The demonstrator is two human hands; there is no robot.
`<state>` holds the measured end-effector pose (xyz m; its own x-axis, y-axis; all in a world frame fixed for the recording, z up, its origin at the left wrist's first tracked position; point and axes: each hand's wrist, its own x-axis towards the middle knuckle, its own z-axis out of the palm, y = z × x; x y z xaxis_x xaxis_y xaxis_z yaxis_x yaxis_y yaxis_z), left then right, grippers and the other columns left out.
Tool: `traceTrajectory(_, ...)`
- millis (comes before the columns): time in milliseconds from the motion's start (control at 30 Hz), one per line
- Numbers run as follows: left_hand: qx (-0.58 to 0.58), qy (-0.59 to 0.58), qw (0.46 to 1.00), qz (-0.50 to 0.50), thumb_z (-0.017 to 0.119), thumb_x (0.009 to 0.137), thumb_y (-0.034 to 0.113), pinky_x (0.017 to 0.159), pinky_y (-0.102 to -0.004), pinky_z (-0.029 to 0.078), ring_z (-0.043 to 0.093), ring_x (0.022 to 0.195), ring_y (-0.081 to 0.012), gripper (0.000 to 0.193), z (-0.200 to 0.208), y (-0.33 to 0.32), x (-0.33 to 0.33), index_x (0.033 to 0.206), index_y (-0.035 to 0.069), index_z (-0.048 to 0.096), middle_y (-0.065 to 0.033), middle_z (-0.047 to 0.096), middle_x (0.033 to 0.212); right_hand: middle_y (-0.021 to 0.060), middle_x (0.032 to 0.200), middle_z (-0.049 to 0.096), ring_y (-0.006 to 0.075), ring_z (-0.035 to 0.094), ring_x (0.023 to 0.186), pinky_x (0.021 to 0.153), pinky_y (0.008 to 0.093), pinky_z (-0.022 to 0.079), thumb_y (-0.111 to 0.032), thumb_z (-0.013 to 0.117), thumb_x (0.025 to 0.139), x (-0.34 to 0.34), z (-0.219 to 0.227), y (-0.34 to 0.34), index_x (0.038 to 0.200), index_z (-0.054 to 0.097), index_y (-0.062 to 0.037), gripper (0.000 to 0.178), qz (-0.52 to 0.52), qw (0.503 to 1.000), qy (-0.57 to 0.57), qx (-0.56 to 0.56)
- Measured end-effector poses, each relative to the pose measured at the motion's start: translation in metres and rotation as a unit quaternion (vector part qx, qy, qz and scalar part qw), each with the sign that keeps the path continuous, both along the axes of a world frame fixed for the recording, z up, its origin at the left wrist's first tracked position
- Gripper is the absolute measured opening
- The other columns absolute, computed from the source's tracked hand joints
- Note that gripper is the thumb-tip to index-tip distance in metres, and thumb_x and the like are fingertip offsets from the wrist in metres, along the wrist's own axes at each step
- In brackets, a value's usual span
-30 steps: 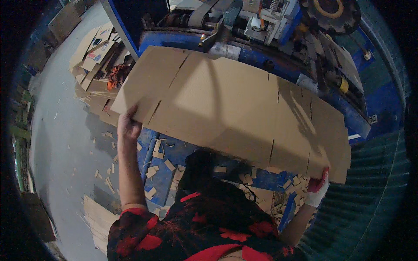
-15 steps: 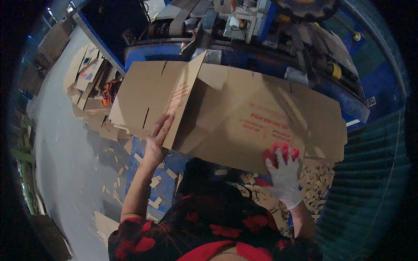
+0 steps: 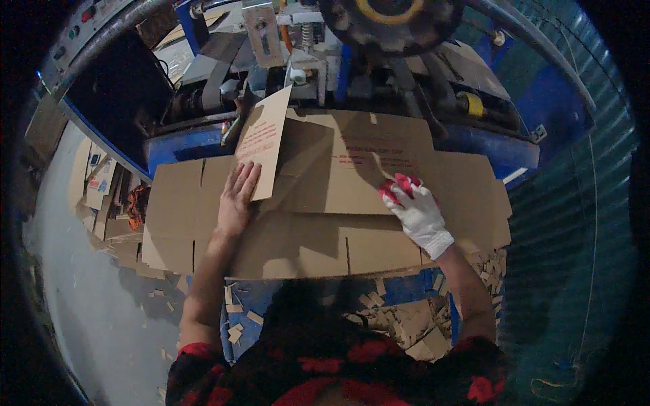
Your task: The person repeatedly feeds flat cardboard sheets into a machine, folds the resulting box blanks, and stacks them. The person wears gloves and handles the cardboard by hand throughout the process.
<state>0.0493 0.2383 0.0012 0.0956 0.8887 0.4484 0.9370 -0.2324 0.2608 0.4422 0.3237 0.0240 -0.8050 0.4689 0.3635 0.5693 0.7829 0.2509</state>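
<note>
A brown cardboard sheet (image 3: 318,186) with red print is partly fed toward the machine, lying over slotted cardboard (image 3: 305,247). Its left printed panel (image 3: 261,139) is folded up and stands tilted. My bare left hand (image 3: 237,199) is against that panel's lower part, its fingers stretched out along the printed face; the thumb is mostly hidden. At the sheet's near right edge is my right hand (image 3: 416,211), in a white glove with red fingertips. Its fingers are bent and drawn together on the sheet's edge.
The blue machine (image 3: 183,145) with belts, rollers and a large dark wheel (image 3: 393,24) spans the far side. Cardboard offcuts (image 3: 406,321) are strewn below. Left on the floor is a pile of flat cardboard (image 3: 101,193); a corrugated green wall (image 3: 562,271) stands right.
The printed sheet has moved away from me toward the machine, baring the slotted cardboard beneath. Both hands moved forward with it, and my right hand's fingers have drawn in. The view has shifted.
</note>
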Motion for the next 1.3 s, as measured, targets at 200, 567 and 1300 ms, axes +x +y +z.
traceTrajectory(200,0.040,0.056,0.998,-0.005,0.051,0.082,0.008,0.107,-0.0469,0.031,0.041,0.126,-0.0375,0.056,-0.018,0.041,-0.013,0.136,0.005,0.042,-0.0172,0.045,0.135,0.0075,0.130,0.053,0.0353,0.047,0.121,0.106,0.0471,0.035,-0.002,0.061,0.067,-0.011,-0.003,0.047,0.125,0.056,-0.0182,0.060,-0.044,0.997,-0.011,-0.062)
traceTrajectory(567,-0.058,0.049,0.976,0.202,0.047,0.088,0.009,0.070,-0.0381,0.056,0.062,0.096,-0.0335,0.051,-0.003,0.225,-0.029,0.137,0.013,0.034,-0.0192,0.048,0.114,0.0181,0.119,0.059,0.0367,0.055,0.110,0.094,0.0446,0.043,-0.004,0.052,0.081,-0.102,0.011,0.198,0.124,0.056,-0.0158,0.045,-0.321,0.940,-0.095,-0.064)
traceTrajectory(1300,-0.179,-0.031,0.840,0.512,0.069,0.075,0.050,0.095,-0.0458,0.040,0.045,0.115,-0.0374,0.078,-0.009,-0.207,-0.113,0.130,0.000,0.046,-0.0175,0.049,0.128,0.0220,0.142,0.037,0.0376,0.034,0.131,0.108,0.0477,0.028,-0.036,0.063,0.085,0.155,-0.058,-0.114,0.137,0.039,-0.0016,0.067,-0.554,0.826,0.071,-0.079)
